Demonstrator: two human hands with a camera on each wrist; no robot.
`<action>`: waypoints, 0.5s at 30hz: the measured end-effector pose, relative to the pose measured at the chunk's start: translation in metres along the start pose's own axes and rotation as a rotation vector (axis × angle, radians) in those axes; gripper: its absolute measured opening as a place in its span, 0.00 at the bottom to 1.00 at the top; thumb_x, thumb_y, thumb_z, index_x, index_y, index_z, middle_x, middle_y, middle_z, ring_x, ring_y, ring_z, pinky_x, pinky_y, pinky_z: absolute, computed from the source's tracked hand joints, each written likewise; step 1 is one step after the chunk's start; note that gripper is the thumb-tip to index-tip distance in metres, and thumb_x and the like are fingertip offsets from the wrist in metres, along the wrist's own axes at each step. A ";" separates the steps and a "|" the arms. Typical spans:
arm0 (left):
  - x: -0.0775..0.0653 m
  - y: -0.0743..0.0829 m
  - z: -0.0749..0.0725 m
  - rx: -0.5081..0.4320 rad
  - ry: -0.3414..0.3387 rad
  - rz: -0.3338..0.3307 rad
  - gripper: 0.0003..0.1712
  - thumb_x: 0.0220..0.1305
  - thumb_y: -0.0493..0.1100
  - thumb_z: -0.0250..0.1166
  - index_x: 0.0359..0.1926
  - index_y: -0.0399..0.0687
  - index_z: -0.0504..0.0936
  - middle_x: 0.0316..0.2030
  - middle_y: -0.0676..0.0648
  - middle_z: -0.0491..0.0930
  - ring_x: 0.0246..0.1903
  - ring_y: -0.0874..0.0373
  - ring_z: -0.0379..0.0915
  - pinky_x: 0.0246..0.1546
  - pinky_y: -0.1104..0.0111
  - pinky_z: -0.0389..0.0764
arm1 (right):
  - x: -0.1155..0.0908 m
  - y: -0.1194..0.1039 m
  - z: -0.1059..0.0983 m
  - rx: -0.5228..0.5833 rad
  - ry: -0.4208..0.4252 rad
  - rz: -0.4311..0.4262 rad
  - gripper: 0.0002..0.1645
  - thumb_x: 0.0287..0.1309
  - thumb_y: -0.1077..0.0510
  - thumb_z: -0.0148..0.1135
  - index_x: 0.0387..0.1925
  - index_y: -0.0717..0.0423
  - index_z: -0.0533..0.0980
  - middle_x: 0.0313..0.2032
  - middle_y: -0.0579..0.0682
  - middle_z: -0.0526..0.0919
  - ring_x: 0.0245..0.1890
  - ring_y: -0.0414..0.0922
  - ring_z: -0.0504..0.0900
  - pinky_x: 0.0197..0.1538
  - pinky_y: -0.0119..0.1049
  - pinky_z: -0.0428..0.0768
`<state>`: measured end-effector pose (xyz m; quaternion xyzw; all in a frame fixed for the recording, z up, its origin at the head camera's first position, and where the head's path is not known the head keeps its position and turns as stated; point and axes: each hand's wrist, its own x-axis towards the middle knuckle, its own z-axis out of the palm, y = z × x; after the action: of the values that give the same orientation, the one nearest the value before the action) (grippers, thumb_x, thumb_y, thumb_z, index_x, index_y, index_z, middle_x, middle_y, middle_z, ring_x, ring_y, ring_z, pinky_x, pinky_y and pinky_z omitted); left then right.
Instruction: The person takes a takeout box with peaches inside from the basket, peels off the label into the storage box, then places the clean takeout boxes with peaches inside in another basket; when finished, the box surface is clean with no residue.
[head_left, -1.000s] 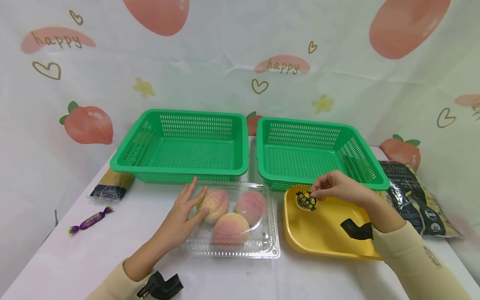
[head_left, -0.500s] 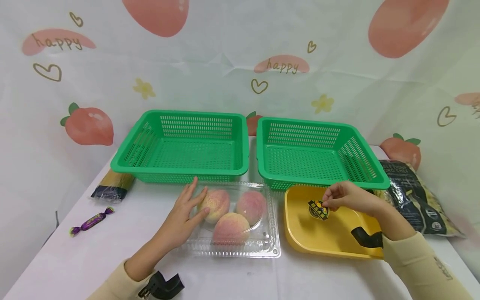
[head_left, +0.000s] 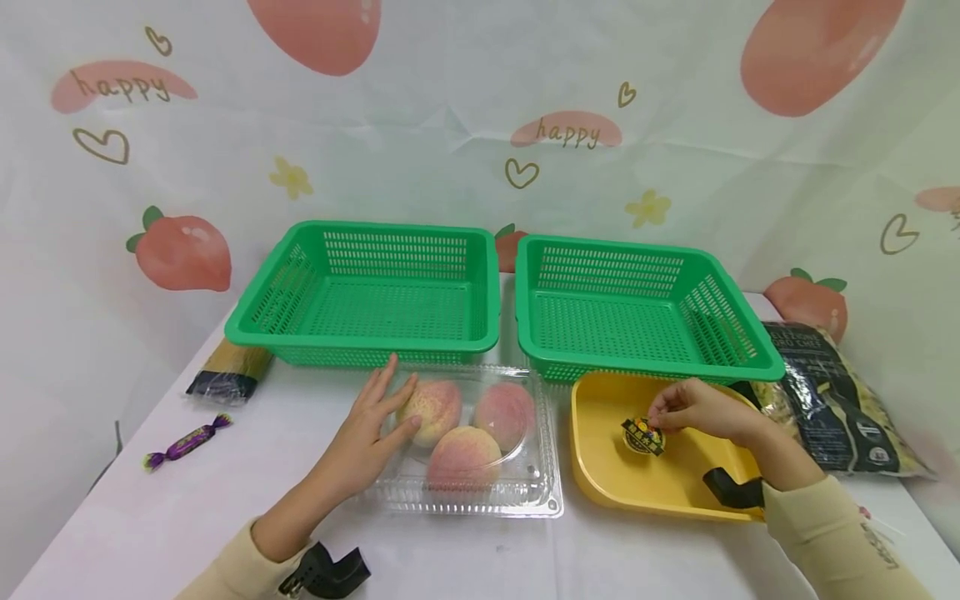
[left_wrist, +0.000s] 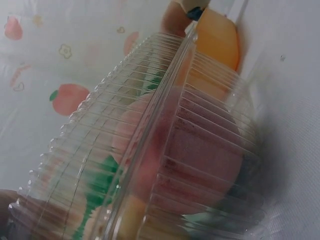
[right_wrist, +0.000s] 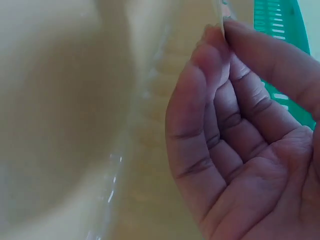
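peach-print backdrop | head: left hand, fingers spread, rests on box, likely to steady it; right hand pinches label over yellow tray, maybe sparing its back | left wrist: peaches inside box | right wrist: fingertips meet on label's edge

Fruit-printed backdrop behind white table

the left sleeve, at seven o'clock in the head view, is cream with a smooth edge; the right sleeve, at four o'clock, is the same cream and bears a dark marking, too small to read. the left mount, black and bent, juts toward four o'clock; the right mount, also black, toward nine.
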<state>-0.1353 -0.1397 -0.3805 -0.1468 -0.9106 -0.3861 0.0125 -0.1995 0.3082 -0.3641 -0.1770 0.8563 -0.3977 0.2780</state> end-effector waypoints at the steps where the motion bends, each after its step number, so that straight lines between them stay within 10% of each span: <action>1: 0.000 0.000 0.000 -0.001 0.001 0.000 0.33 0.67 0.51 0.55 0.68 0.40 0.60 0.73 0.41 0.38 0.71 0.34 0.32 0.59 0.31 0.47 | 0.000 0.001 0.000 -0.005 0.000 0.005 0.12 0.61 0.61 0.57 0.36 0.70 0.77 0.34 0.55 0.82 0.30 0.38 0.79 0.37 0.34 0.81; 15: -0.001 0.000 0.000 -0.068 0.046 -0.005 0.31 0.67 0.48 0.56 0.67 0.41 0.63 0.73 0.42 0.43 0.70 0.35 0.37 0.59 0.31 0.49 | -0.002 0.002 0.001 -0.088 0.022 0.014 0.16 0.61 0.57 0.58 0.41 0.68 0.80 0.37 0.55 0.85 0.33 0.31 0.80 0.39 0.31 0.81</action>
<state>-0.1343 -0.1397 -0.3810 -0.1360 -0.8968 -0.4202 0.0275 -0.1976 0.3092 -0.3654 -0.1785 0.8771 -0.3597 0.2634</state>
